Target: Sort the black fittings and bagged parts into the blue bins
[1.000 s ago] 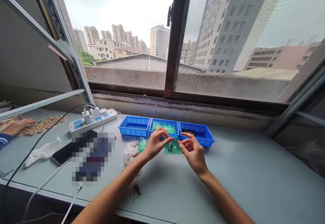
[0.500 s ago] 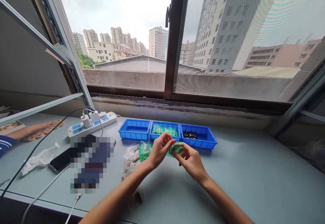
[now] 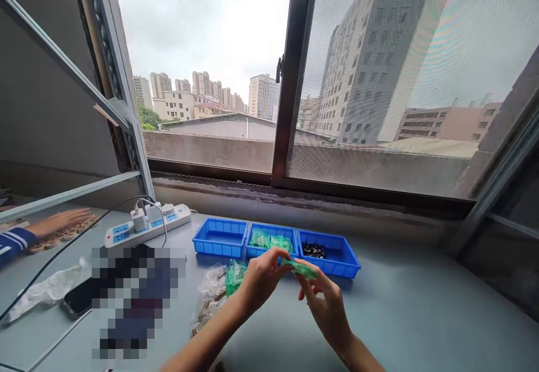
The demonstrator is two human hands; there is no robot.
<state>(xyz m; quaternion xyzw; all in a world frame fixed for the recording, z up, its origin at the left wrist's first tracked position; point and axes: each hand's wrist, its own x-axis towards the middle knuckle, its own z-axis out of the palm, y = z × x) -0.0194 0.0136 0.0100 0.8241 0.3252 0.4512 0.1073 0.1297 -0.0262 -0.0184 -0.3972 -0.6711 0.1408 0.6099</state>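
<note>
A small green plastic packet (image 3: 304,271) is held up between my two hands, in front of the blue bins. My left hand (image 3: 263,275) pinches its left end between thumb and fingers. My right hand (image 3: 324,293) grips the right part, fingers curled behind it. What is inside the packet cannot be made out. Just left of my left hand, another green packet (image 3: 234,276) lies on the table beside a heap of clear plastic bags (image 3: 213,285) with brownish contents. My left forearm partly covers that heap.
Three joined blue bins stand behind my hands: a left bin (image 3: 219,248) with nothing visible inside, a middle bin (image 3: 256,228) with green packets, a right bin (image 3: 341,268) with small dark parts. Leftward are a power strip (image 3: 181,214), phone (image 3: 78,296), cables and another person's hand (image 3: 63,223).
My view has tilted up, so the scene sits lower. The green packet has turned to a flatter angle between my fingers. The other person's hand has shifted over the brown pieces.
</note>
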